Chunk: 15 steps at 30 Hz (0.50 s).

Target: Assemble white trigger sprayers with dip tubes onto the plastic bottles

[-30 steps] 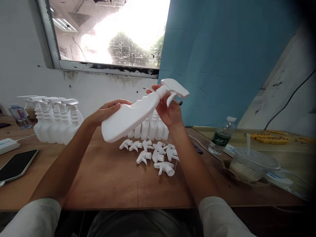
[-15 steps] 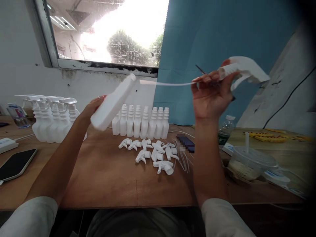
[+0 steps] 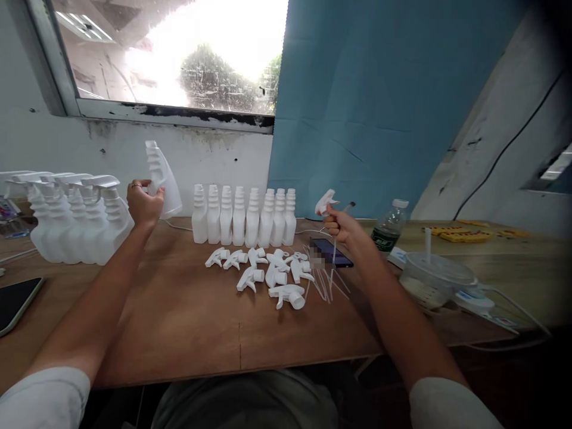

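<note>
My left hand (image 3: pixel 145 199) is closed around the middle of a white spray bottle (image 3: pixel 166 185), which has an open neck and tilts slightly above the table's back edge. My right hand (image 3: pixel 342 225) grips a white trigger spray head (image 3: pixel 326 202) above the dark phone. From below that hand a thin white tube (image 3: pixel 333 253) hangs down. A slim dark-tipped object (image 3: pixel 349 206) also sticks out behind the fingers; its kind is unclear. Between the hands several loose trigger heads (image 3: pixel 277 269) lie on the brown table, beside several thin tubes (image 3: pixel 324 286).
Several open white bottles (image 3: pixel 239 217) stand in a row by the wall. At left are bottles with spray heads fitted (image 3: pixel 75 223) and a phone (image 3: pixel 20 302). On the right stand a water bottle (image 3: pixel 391 229) and a lidded cup (image 3: pixel 435 277); another phone (image 3: pixel 342 256) lies behind the tubes.
The bottle has gone from strongly tilted to nearly upright, moving left with my left hand. My right hand has lowered, and the tube that stretched toward the bottle's mouth now hangs down, apart from it.
</note>
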Available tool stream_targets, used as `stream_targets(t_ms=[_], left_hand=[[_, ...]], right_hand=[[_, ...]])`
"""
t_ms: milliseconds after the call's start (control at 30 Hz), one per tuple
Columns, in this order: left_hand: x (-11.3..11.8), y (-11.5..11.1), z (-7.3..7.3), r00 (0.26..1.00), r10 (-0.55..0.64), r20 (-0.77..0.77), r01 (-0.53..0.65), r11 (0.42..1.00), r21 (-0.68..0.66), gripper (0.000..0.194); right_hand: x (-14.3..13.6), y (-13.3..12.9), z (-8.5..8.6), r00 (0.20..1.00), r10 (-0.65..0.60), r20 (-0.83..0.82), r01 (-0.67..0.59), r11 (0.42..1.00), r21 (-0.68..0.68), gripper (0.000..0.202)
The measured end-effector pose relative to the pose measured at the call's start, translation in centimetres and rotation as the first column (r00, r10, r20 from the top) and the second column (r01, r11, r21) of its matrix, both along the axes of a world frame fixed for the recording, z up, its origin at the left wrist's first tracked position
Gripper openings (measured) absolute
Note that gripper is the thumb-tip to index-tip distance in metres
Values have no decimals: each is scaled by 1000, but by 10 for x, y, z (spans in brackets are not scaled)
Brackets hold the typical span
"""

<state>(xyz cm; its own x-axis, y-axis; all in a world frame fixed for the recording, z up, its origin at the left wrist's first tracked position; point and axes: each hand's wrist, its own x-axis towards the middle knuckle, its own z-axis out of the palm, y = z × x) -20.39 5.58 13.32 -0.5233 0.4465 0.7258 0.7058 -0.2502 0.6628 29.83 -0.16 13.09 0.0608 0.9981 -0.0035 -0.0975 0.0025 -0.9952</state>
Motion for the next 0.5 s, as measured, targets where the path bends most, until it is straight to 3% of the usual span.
stream_targets(t_ms=[133,233,367,500], left_hand=[[-2,23,-37,999,-15,38,18,998,-66,34],[4,33,-66,999,-42,19,43,997,-68,28],[12,38,-93,994,-102,-22,99,989,-112,29],[13,39,-103,989,-137,-63,127,981,-149,31]], right_hand=[[-1,12,-25,996,-87,27,90,981,-171,38],[-2,17,-38,988,-143,61,153,965,-215,37],[-5,21,-56,963,-249,106,262,955,-138,30],[-7,24,-70,929,-335,159,342,939,-22,19]])
